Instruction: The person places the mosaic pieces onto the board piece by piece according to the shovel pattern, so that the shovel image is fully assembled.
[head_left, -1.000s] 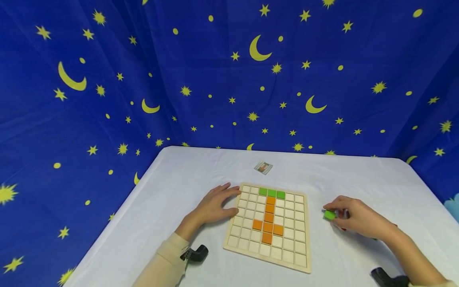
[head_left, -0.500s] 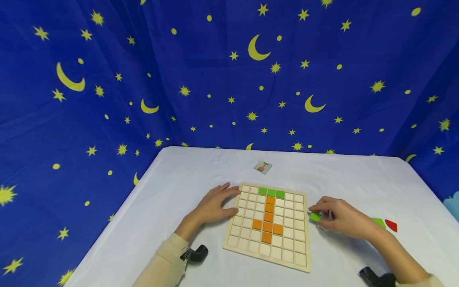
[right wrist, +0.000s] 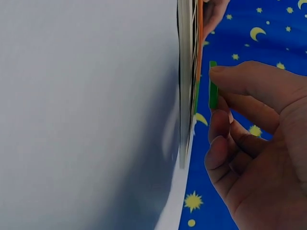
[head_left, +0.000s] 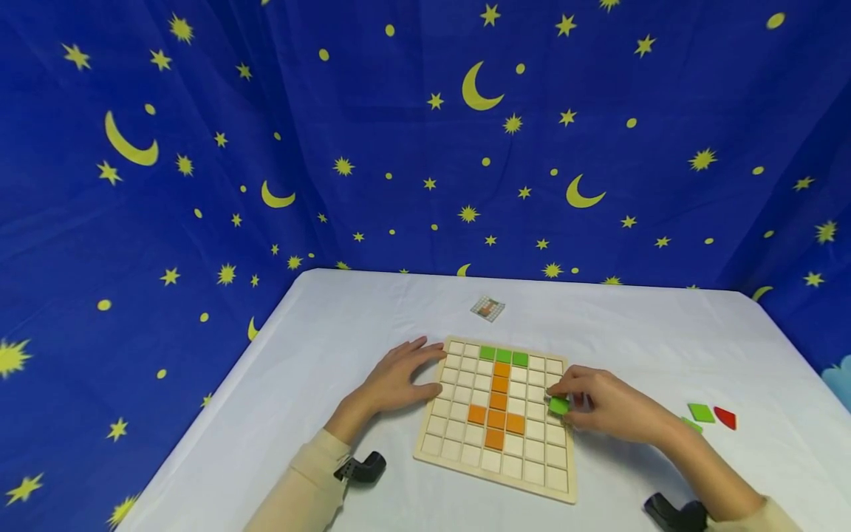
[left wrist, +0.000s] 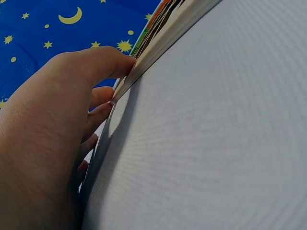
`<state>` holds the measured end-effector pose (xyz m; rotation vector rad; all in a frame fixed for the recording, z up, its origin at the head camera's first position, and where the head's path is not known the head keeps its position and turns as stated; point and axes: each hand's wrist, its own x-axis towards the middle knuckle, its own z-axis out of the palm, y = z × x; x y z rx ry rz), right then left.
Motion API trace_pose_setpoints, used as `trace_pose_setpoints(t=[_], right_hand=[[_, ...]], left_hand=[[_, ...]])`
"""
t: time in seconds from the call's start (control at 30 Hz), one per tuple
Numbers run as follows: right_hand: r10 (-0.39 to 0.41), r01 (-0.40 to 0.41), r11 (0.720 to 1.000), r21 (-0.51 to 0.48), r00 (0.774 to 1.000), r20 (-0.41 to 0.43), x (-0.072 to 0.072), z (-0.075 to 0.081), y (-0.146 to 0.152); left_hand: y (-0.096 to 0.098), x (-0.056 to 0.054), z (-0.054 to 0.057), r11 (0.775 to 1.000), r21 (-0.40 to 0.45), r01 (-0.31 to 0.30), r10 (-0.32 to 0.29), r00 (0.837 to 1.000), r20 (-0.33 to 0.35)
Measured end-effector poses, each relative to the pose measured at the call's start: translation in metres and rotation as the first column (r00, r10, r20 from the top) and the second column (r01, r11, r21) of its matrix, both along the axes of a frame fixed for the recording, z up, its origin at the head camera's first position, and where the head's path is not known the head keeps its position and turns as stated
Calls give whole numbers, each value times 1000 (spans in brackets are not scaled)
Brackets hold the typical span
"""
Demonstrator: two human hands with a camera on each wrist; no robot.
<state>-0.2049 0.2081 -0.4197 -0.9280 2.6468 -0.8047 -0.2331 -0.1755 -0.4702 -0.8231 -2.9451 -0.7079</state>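
Note:
A wooden grid board lies on the white table; several orange tiles form a cross-like column on it, and a row of green tiles tops that column. My left hand rests at the board's left edge, thumb and fingertips touching the rim, as the left wrist view also shows. Between thumb and fingers my right hand pinches a green square tile over the right part of the board. In the right wrist view this green tile is seen edge-on, held apart from the board's surface.
To the right of the board lie another green tile, a red piece with one rounded side and a further green piece partly hidden by my right forearm. A small pattern card lies behind the board. A blue star-and-moon cloth surrounds the table.
My right hand has moved left with the green tile, from beside the loose pieces to over the board's right side, uncovering those pieces. The left hand has stayed put.

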Motion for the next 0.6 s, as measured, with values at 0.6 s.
trace_pose_setpoints(t=[0.6], right_hand=[[137,-138,982,-132,990,-21,1,-2,-38]], left_hand=[[0,-1,-2,1000,-17,1,-1,1000,-31]])
